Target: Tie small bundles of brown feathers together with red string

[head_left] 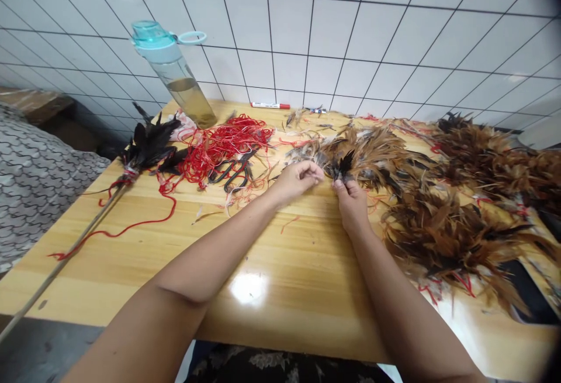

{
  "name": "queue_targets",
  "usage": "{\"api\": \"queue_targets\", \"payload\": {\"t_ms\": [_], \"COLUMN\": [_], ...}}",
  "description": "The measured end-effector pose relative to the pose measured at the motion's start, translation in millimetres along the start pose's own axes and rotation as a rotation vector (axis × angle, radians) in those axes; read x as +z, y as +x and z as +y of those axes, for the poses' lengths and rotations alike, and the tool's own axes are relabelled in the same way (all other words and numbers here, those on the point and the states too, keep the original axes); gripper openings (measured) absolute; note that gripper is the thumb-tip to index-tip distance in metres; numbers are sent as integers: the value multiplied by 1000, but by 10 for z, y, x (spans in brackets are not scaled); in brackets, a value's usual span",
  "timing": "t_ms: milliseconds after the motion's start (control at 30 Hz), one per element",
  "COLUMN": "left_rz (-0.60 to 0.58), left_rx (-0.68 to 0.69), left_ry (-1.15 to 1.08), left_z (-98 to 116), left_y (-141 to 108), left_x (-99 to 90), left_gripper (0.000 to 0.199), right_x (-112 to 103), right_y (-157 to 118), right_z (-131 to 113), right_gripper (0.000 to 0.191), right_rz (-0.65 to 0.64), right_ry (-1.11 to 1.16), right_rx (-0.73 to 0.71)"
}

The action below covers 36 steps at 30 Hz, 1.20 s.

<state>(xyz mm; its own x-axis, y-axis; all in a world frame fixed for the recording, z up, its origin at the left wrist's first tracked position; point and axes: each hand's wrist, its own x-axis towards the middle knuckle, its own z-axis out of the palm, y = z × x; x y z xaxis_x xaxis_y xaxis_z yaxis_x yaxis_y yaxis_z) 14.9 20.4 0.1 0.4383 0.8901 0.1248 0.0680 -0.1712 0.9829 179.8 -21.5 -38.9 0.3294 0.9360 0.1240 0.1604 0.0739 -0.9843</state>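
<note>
**Feather lot, two hands at a wooden desk (298, 289)**

Left grip (295, 183) pinched, apparently on pale feather wisps (307, 152); right grip (349, 204) pinched on a dark feather tuft (344, 166). Both just before the brown feather heap (368, 158); red thread (228, 146) and scissors (232, 171) left of it.

Light: bright, even — a white glare patch on the varnished wooden table (249, 288)
Edges: tiled wall (289, 26) bowed, corners dark
Focus: sharp, no blur
</note>
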Motion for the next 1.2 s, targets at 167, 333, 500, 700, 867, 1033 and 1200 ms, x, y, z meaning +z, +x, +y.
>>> {"api": "queue_targets", "payload": {"t_ms": [167,333,500,700,867,1033,1200], "left_rz": [116,158,67,97,30,-43,-72], "left_rx": [233,354,349,404,491,521,505], "left_ry": [618,885,1045,1016,934,950,974], "left_z": [-118,-219,-247,-166,-55,-29,-12], "left_y": [29,31,68,38,4,-5,-8], "left_x": [-234,-251,-165,-164,-151,-97,-86], "left_gripper": [23,27,21,12,15,23,24], "right_x": [5,12,7,-5,-5,8,25], "right_y": [-5,-7,-8,-2,4,-5,-25], "right_z": [-14,-2,24,66,81,33,-42], "right_gripper": [27,27,26,25,25,23,19], "right_rz": [20,14,-6,-4,-10,-35,-56], "right_ry": [27,33,-6,-56,-104,-233,-353], "right_rx": [20,8,-23,-52,-80,-170,-250]}}
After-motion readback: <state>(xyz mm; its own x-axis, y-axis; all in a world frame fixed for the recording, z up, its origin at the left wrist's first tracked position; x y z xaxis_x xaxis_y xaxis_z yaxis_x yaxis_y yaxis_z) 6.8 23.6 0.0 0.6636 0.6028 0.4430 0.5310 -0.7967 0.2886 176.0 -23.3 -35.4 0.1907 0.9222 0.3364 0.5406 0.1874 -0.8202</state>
